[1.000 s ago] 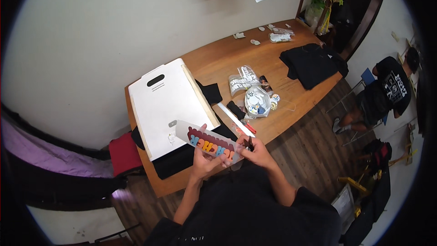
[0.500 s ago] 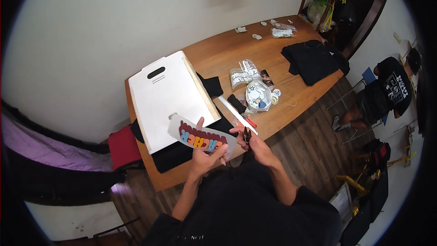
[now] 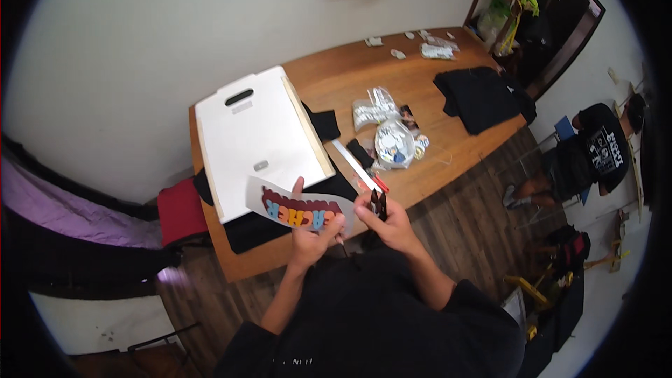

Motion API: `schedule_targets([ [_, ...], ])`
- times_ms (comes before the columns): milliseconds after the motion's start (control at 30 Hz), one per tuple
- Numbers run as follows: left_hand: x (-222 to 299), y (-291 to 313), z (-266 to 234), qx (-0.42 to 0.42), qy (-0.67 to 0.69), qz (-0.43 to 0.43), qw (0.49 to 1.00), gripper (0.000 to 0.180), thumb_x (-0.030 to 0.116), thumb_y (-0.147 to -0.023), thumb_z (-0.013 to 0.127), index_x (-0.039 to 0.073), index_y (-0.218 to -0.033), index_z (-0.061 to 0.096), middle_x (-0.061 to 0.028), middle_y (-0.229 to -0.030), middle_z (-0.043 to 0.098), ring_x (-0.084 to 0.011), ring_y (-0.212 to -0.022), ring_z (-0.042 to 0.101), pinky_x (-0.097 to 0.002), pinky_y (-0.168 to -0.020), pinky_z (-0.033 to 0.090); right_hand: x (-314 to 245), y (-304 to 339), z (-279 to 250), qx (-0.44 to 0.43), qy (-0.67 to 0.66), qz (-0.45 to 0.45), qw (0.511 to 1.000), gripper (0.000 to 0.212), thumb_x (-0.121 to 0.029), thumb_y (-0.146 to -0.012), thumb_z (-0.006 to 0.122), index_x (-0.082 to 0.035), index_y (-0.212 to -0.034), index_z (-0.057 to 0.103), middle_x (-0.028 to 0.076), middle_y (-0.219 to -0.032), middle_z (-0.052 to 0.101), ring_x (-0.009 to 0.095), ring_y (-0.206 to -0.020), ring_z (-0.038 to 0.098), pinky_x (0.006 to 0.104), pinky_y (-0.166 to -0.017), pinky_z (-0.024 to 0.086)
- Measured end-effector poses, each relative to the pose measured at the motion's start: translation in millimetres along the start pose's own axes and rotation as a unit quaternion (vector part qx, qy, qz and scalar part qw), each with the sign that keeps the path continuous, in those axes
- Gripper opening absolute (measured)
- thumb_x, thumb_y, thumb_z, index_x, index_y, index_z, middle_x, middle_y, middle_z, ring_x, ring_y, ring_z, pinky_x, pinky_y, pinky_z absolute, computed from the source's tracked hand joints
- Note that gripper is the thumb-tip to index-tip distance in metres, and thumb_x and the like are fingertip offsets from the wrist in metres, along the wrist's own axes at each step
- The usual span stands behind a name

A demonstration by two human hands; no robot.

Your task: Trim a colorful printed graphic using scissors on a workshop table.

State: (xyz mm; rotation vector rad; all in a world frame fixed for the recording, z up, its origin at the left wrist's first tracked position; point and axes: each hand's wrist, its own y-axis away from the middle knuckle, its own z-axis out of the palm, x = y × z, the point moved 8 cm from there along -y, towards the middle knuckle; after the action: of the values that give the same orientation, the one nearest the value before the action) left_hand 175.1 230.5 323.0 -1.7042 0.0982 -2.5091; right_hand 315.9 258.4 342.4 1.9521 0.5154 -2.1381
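My left hand (image 3: 313,243) grips a translucent transfer film (image 3: 283,211) printed with colourful block letters and a dark red pattern; its thumb lies over the print. At the film's right end, the thumb and fingertips of my right hand (image 3: 397,227) close on its edge. Small dark thread snips (image 3: 379,203) are held in the same right hand, blades pointing up. Beyond the film, a white board (image 3: 262,126) with a handle slot lies on the table, over black cloth (image 3: 259,232) that shows past its near edge.
On the wooden table (image 3: 413,91) stand a clear bag of round stickers (image 3: 394,145), a white ruler (image 3: 352,163) and a red-handled tool (image 3: 380,183). Folded black clothing (image 3: 479,98) lies far right. A red chair (image 3: 180,213) is left. Another person (image 3: 595,147) sits at right.
My right hand has turned, bringing its thumb onto the film's right edge, with the snips pointing up. The film has moved slightly left in view. My head view has shifted a little.
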Motion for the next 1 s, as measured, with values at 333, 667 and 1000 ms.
schedule_targets([
  [333,-15.9,11.0,19.4,0.01,-0.034,-0.022,0.999,0.082,-0.002,-0.082,0.061,0.002,-0.141,0.004,-0.0073,-0.078,0.061,-0.0118,-0.062,0.06,-0.0232,-0.053,0.051,4.3,7.2,-14.2,0.016,-0.032,0.017,0.999,0.017,-0.009,-0.088,0.06,0.0,-0.101,0.056,0.0,-0.081,0.058,0.004,-0.068,0.051,0.0178,-0.058,0.039],
  [667,-12.6,-3.9,36.2,0.117,-0.101,0.05,0.987,0.029,0.008,-0.084,0.065,-0.003,-0.107,0.052,-0.0049,-0.092,0.061,-0.0081,-0.079,0.058,-0.0215,-0.069,0.048,9.6,7.0,-39.6,0.056,-0.059,0.045,0.996,0.014,-0.002,-0.086,0.061,0.002,-0.098,0.055,0.002,-0.082,0.06,0.007,-0.073,0.057,0.0191,-0.065,0.045],
  [1000,-36.9,-48.0,91.4,0.087,-0.011,-0.03,0.996,0.014,0.006,-0.087,0.06,-0.003,-0.097,0.058,-0.0041,-0.079,0.06,-0.0082,-0.062,0.057,-0.0208,-0.049,0.047,2.2,-14.3,-91.3,-0.079,-0.141,0.051,0.986,0.036,-0.026,-0.098,0.037,-0.003,-0.125,0.04,-0.001,-0.083,0.039,0.005,-0.069,0.033,0.0171,-0.059,0.029],
])
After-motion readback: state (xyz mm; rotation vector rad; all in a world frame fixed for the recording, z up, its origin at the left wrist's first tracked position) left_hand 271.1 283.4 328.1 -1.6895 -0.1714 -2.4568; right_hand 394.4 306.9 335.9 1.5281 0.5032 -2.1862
